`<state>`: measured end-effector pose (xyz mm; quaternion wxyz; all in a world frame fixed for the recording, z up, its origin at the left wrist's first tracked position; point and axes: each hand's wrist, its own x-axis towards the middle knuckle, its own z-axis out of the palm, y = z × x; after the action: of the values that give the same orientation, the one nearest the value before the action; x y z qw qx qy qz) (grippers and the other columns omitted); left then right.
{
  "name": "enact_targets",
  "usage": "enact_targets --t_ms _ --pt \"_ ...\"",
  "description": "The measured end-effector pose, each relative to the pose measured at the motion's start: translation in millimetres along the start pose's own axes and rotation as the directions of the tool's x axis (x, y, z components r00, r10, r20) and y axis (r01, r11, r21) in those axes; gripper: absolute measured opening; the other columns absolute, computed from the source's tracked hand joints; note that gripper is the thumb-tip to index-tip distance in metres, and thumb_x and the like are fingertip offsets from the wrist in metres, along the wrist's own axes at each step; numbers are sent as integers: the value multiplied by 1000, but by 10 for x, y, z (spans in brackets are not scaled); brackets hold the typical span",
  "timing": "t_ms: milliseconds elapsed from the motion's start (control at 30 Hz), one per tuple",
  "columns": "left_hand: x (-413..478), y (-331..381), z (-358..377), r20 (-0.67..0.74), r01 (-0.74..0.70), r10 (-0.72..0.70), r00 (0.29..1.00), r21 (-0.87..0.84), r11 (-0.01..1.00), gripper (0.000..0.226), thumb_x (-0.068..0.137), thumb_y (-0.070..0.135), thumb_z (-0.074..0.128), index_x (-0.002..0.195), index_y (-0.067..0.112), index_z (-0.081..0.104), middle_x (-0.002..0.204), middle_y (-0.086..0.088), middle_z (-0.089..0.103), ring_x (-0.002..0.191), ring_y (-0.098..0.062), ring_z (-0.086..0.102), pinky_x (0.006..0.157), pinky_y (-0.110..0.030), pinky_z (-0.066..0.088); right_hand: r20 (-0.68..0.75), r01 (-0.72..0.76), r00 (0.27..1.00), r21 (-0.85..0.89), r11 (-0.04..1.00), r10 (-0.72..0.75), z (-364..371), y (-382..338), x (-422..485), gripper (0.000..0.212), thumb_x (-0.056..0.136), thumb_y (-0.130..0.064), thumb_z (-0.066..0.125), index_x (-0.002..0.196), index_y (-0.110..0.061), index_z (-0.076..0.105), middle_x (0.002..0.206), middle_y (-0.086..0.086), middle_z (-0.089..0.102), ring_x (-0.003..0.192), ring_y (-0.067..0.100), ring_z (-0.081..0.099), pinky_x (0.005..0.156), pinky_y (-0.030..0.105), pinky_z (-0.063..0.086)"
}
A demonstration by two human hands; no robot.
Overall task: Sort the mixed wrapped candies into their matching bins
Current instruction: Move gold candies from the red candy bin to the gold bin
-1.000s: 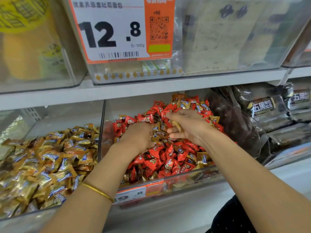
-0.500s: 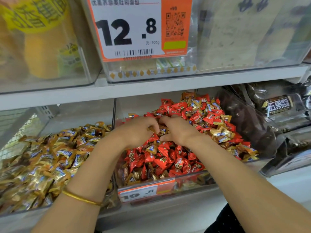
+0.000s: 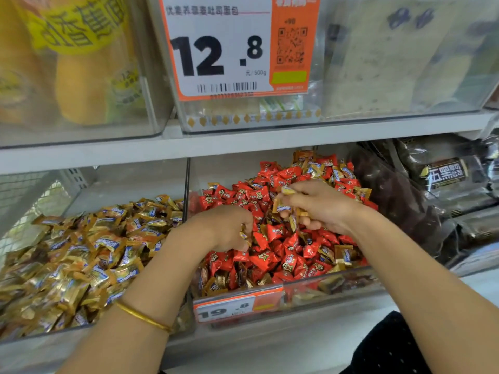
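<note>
Wearing a gold bangle [image 3: 143, 317], left hand [image 3: 224, 228] curled around gold candies [image 3: 244, 234] over the red-candy bin [image 3: 243, 306]. Beyond, right hand [image 3: 321, 206] pinching more gold-wrapped candies [image 3: 282, 205] above the red candies [image 3: 272, 255]. Leftward, gold-candy bin [image 3: 89, 252] heaped full. Farthest, price tag [image 3: 221, 47] overhead.

Price tag [image 3: 224, 47] reading 12.8 above; dark packaged goods [image 3: 442, 179] at right

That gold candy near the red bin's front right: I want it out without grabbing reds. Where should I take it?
Pinch the gold candy by its crimped upper edge, coming from above. It lies flat on the red candies with that edge exposed, so a fingertip grip avoids them.
</note>
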<state>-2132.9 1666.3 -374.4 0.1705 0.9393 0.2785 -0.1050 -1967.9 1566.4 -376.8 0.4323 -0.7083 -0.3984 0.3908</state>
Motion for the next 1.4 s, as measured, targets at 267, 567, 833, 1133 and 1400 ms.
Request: enact_targets --t_ms 267,567,833,1133,1400 --pt "-85 108 -137 -334 -102 -10 943 -316 943 16 94 24 53 109 19 58 122 3 54 105 -16 52 77 -20 34 9 -139 988 490 861 154 -198 1 -243 7 94 -4 49 98 -10 48 89 18 69 35 7 31 30 14 22" --pt "-617 26 -329 -140 -126 -1 990 -898 422 15 94 18 52 90 25 64 85 -5 59 83 -16 48 62 -23 40 176 -108 984 566 817 8 208 -316 -485 11 94 -6 48 105 -9 48 75 15 64 36 7 33 28 13 22" --pt "-1349 -673 -385 -231 -169 -211 950 -946 277 18 86 15 56 101 10 63 73 -3 62 63 -11 56 55 -23 45 200 231 952 25 973 -231 1162 -977 -462 20 94 -11 51 111 -4 57 72 7 61 41 9 43 32 16 28" --pt "-1322 -878 -270 -424 -154 -542 725 -868 472 69 87 -11 42 145 25 32 137 -7 43 130 -20 38 94 -28 30 203 279 950 -202 939 -239 1584 -1277 -191 53 98 -22 49 144 -5 31 152 8 30 124 23 49 95 33 50" --pt "-999 -292 -187 -572 -354 -87 815 -611 708 45 91 -8 42 104 32 59 110 7 63 107 2 56 90 -16 48 -110 222 967 -63 973 -228 513 -570 -453 29 93 12 40 97 -5 64 100 16 64 84 22 68 62 26 59"
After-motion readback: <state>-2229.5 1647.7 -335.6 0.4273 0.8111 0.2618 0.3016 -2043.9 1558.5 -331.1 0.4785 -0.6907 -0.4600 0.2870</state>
